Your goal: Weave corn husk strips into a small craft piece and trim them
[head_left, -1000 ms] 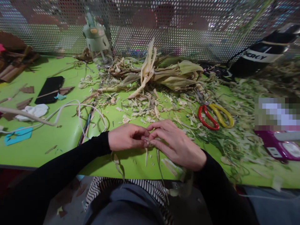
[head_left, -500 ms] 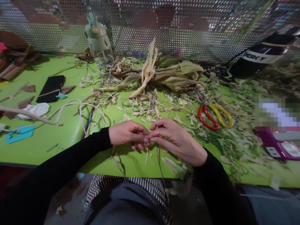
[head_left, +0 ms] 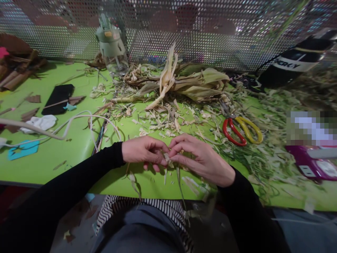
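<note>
Near the table's front edge, my left hand (head_left: 144,151) and my right hand (head_left: 201,158) meet fingertip to fingertip. Both pinch a small pale piece of corn husk (head_left: 167,160), partly covered by the fingers. Thin husk strips (head_left: 133,184) lie below the hands, some drooping over the edge. Just beyond the hands are scattered husk scraps (head_left: 147,131). Farther back rests a heap of dried corn husks (head_left: 200,84), with one pale husk (head_left: 167,79) sticking up from it. Scissors (head_left: 235,128) with one red and one yellow handle lie to the right of my right hand.
At left are a black phone (head_left: 58,100), a crumpled tissue (head_left: 39,123), a white cable (head_left: 67,126) and a blue tag (head_left: 23,150). A water bottle (head_left: 113,49) stands before the perforated metal screen (head_left: 168,31). Shredded husk (head_left: 268,151), a black bottle (head_left: 295,65) and a purple object (head_left: 310,163) occupy the right.
The fingertips have parted slightly, and more of the pale husk piece shows between them. The left hand's lower fingers have uncurled downward. Things on the table have kept their places.
</note>
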`<state>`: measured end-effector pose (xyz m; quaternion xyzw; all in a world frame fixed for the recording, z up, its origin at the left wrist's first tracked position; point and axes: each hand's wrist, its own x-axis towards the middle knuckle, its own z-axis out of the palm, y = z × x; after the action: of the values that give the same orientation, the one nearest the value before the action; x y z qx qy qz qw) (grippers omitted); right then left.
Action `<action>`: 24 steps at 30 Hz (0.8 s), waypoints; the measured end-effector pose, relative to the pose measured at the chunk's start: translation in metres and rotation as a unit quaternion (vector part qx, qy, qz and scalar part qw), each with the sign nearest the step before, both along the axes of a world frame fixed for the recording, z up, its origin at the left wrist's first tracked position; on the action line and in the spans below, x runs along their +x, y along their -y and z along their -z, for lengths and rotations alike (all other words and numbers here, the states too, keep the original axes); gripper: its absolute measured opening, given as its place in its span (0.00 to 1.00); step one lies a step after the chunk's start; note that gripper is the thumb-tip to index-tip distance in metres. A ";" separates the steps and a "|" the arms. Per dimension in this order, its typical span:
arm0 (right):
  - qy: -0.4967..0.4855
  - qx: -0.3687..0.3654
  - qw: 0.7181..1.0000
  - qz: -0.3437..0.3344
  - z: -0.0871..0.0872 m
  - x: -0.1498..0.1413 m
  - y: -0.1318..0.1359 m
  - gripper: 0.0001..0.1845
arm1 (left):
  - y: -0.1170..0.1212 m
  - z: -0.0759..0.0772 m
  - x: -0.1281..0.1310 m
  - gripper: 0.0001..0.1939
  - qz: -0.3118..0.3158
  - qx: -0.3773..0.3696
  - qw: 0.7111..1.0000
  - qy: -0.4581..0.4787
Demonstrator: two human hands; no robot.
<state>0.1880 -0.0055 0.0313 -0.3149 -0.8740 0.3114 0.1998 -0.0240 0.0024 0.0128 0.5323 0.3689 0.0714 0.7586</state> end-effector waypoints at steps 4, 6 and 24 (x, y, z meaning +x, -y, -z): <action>0.015 0.010 1.000 0.014 0.001 -0.002 0.001 0.06 | -0.001 0.003 0.000 0.11 -0.012 0.018 1.000 0.017; 0.018 0.015 1.000 0.019 0.002 -0.003 0.002 0.06 | -0.001 0.004 0.001 0.11 -0.019 0.022 0.999 0.025; -0.019 0.019 1.000 -0.005 0.003 0.000 -0.001 0.06 | -0.001 0.007 0.001 0.15 -0.038 -0.006 0.996 0.080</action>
<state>0.1882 -0.0046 0.0287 -0.3005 -0.8775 0.3013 0.2210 -0.0235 0.0033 0.0060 0.5056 0.3275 0.1399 0.7858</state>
